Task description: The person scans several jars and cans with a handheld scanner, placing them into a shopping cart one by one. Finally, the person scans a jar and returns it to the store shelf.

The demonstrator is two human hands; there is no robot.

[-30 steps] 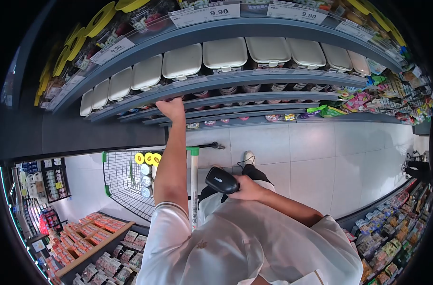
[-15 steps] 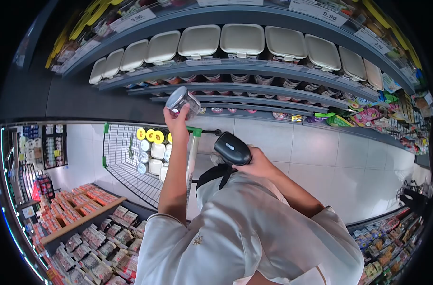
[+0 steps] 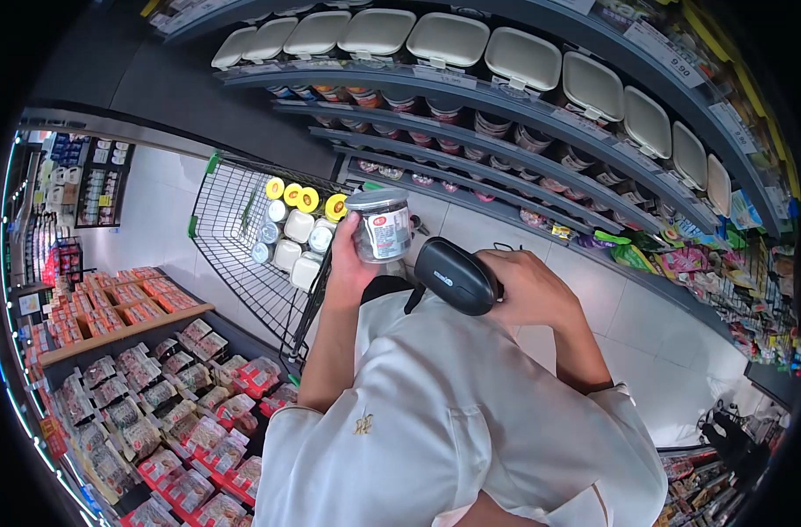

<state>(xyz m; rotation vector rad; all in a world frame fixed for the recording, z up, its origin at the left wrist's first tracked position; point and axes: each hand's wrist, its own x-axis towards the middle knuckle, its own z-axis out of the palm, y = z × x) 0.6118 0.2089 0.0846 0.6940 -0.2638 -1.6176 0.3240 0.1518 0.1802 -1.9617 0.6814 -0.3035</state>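
My left hand [image 3: 352,268] is closed round a clear plastic jar [image 3: 385,241] with a grey lid and a white-and-red label. The jar is upright, slightly tilted, and its label faces up toward me. Just right of it, in front of my shirt, my right hand [image 3: 534,288] grips a black handheld scanner [image 3: 456,276] with a rounded head and a small light logo. A narrow gap separates scanner and jar. Beyond my left hand stands a wire shopping cart [image 3: 229,206] holding yellow-lidded jars [image 3: 306,199], white-lidded tubs [image 3: 299,226] and other containers.
Ahead, shelves [image 3: 541,114] carry a row of beige-lidded boxes [image 3: 448,41], with jars and cups on lower tiers. At lower left is a display of packaged food [image 3: 190,430] beside orange-red boxes [image 3: 111,307]. Pale floor tiles [image 3: 628,303] lie to the right.
My left hand has brought the jar down and right, away from the shelf, and its label now faces me. The scanner has turned in my right hand and sits nearer the jar. The view has rotated.
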